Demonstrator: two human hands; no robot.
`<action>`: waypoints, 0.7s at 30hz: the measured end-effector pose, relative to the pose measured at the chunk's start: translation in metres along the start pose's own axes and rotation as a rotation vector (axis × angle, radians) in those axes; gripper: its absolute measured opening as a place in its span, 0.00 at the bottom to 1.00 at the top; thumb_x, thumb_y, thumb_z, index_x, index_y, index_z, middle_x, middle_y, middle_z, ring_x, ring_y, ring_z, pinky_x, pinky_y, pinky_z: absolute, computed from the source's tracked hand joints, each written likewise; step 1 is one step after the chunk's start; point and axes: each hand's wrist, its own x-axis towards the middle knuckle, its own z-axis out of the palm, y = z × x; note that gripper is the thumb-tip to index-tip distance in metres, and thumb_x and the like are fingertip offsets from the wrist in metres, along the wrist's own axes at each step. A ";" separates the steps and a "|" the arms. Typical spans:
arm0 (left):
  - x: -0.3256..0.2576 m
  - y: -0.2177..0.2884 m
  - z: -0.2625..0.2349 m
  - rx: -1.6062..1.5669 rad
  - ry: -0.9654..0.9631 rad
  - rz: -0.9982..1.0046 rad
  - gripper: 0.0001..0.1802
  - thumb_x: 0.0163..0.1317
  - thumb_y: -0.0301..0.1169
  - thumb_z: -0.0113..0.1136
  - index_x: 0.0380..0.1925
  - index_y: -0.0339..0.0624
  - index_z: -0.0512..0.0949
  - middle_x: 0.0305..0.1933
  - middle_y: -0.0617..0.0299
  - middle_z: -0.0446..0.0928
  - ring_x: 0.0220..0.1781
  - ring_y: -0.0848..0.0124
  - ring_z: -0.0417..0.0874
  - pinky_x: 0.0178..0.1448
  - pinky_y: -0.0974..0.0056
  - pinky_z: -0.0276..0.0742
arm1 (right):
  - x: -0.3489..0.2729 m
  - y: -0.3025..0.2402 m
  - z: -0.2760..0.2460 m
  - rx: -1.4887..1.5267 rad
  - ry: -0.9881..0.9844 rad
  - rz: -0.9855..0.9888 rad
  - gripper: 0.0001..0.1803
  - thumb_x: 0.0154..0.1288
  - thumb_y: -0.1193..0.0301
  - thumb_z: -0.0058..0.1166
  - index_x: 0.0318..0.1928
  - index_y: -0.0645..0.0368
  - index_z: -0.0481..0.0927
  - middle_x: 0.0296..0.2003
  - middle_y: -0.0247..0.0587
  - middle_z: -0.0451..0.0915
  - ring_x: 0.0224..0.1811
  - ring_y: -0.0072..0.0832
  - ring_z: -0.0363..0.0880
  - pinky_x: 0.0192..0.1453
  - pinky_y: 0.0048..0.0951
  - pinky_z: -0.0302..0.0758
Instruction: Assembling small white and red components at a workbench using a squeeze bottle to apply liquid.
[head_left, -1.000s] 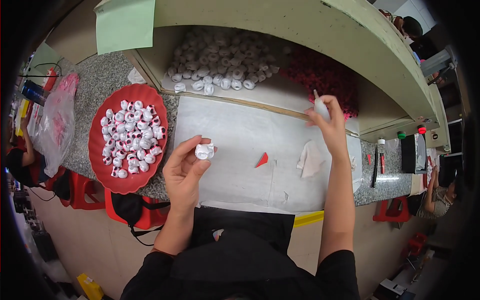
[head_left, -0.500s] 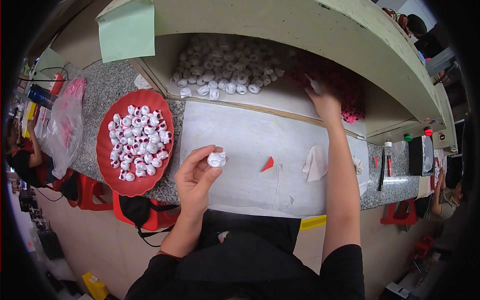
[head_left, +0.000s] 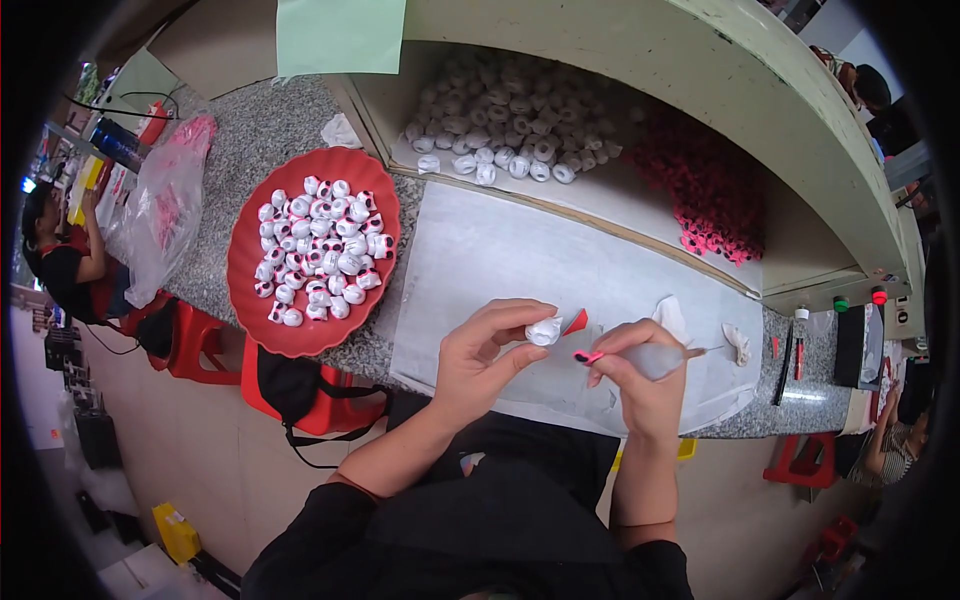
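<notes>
head view; left fisheye, head-worn; faces down; near, above left hand [head_left: 484, 362], right hand [head_left: 648, 398] and worktop [head_left: 250, 118]

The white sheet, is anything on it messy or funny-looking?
Yes, a little. On the sheet lie a loose red scrap, a crumpled cloth and a smaller wad. They look odd because they're scattered, while the balls sit together in the dish.
</notes>
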 end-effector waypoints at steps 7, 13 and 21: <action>-0.003 0.003 -0.001 0.306 -0.078 0.138 0.16 0.44 0.14 0.54 0.37 0.31 0.72 0.43 0.48 0.70 0.46 0.64 0.71 0.48 0.66 0.68 | -0.003 0.014 0.016 -0.089 -0.005 -0.027 0.05 0.46 0.85 0.51 0.25 0.68 0.70 0.23 0.45 0.72 0.22 0.25 0.71 0.25 0.22 0.71; -0.001 0.006 -0.002 0.257 -0.088 0.140 0.14 0.45 0.18 0.55 0.35 0.35 0.74 0.43 0.53 0.72 0.44 0.66 0.73 0.46 0.67 0.70 | -0.004 0.021 0.015 -0.132 0.047 -0.061 0.08 0.45 0.85 0.52 0.28 0.66 0.69 0.25 0.44 0.72 0.23 0.24 0.71 0.25 0.19 0.70; -0.010 0.002 -0.005 -0.193 -0.057 -0.142 0.15 0.50 0.21 0.53 0.40 0.33 0.68 0.42 0.48 0.71 0.46 0.64 0.72 0.51 0.63 0.66 | -0.005 0.021 0.027 -0.108 -0.010 -0.098 0.15 0.43 0.85 0.54 0.34 0.66 0.68 0.27 0.45 0.72 0.24 0.24 0.71 0.22 0.20 0.70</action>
